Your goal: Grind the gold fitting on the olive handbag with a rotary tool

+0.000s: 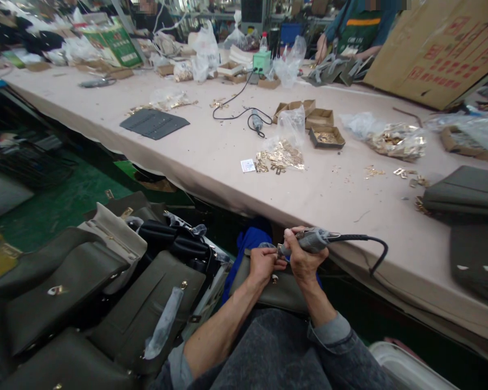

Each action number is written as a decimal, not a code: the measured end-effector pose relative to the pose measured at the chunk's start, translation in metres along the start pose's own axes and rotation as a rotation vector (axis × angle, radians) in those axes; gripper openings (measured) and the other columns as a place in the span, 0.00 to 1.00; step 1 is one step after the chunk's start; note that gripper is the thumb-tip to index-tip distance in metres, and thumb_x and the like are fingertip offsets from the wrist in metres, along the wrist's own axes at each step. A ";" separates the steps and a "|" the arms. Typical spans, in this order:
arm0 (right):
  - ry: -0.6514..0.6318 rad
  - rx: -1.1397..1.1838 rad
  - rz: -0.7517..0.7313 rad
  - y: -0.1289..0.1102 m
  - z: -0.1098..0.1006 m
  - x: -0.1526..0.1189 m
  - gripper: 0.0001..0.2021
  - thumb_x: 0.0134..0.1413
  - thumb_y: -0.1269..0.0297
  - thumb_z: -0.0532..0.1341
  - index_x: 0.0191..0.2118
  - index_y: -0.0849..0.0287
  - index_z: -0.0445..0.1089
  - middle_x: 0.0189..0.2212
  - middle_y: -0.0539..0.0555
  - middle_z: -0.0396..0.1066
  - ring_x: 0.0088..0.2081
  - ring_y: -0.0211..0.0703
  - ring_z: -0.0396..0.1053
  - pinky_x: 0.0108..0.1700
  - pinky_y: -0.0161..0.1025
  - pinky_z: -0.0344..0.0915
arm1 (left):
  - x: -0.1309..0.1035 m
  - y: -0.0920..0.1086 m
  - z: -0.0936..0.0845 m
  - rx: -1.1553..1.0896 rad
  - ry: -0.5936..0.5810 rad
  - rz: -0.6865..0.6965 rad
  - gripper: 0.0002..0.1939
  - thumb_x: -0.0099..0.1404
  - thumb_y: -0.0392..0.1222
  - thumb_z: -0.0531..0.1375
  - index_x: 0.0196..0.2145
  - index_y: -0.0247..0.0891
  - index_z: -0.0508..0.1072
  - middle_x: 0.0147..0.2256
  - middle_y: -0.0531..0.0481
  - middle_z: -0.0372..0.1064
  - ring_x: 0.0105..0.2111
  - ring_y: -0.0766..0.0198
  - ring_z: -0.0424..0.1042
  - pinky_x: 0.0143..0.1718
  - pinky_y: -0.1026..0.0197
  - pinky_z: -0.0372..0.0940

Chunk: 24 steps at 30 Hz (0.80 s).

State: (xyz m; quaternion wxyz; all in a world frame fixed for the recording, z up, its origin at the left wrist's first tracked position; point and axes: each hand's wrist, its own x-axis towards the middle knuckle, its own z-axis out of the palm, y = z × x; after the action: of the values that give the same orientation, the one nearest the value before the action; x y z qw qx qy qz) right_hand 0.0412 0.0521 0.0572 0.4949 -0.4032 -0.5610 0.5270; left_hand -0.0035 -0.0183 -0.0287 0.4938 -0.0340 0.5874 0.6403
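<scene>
An olive-green handbag (pixel 284 292) rests on my lap, against the table edge, with a small gold fitting on its front. My right hand (pixel 305 262) is wrapped round a grey corded electric screwdriver (pixel 314 240), held nearly level with its tip pointing left. The fingers of my left hand (pixel 264 265) are pinched together on the upper part of the handbag, right at the screwdriver's tip. A bit of gold metal shows there, but the fingers hide most of it. The black cord loops from the tool's right end toward the table edge.
More olive and black handbags (pixel 154 309) are piled at my left. On the table (pixel 211 157) lie gold metal fittings (pixel 282 155), small cardboard boxes (pixel 327 136), a dark flat panel (pixel 154 123) and another corded tool (pixel 256 120). A large carton (pixel 435 54) and a co-worker (pixel 358 32) are across the table.
</scene>
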 end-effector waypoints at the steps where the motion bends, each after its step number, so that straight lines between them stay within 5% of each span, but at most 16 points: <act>1: 0.008 0.011 0.017 0.000 0.001 0.000 0.11 0.52 0.60 0.72 0.32 0.62 0.73 0.25 0.51 0.70 0.24 0.38 0.67 0.30 0.37 0.69 | 0.000 0.000 0.000 -0.007 -0.006 0.003 0.11 0.54 0.26 0.59 0.34 0.24 0.80 0.26 0.40 0.76 0.22 0.57 0.77 0.24 0.61 0.75; 24: 0.130 0.184 0.058 0.003 -0.007 0.016 0.13 0.53 0.60 0.71 0.33 0.61 0.68 0.23 0.48 0.66 0.21 0.37 0.65 0.26 0.36 0.66 | -0.010 0.014 0.004 -0.058 -0.018 -0.036 0.13 0.58 0.23 0.59 0.40 0.21 0.79 0.32 0.36 0.77 0.24 0.61 0.77 0.26 0.65 0.75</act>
State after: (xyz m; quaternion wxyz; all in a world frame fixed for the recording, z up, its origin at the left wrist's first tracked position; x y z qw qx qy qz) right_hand 0.0447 0.0693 0.0563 0.5498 -0.4056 -0.4650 0.5630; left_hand -0.0060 -0.0182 -0.0113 0.5092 -0.0531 0.5634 0.6485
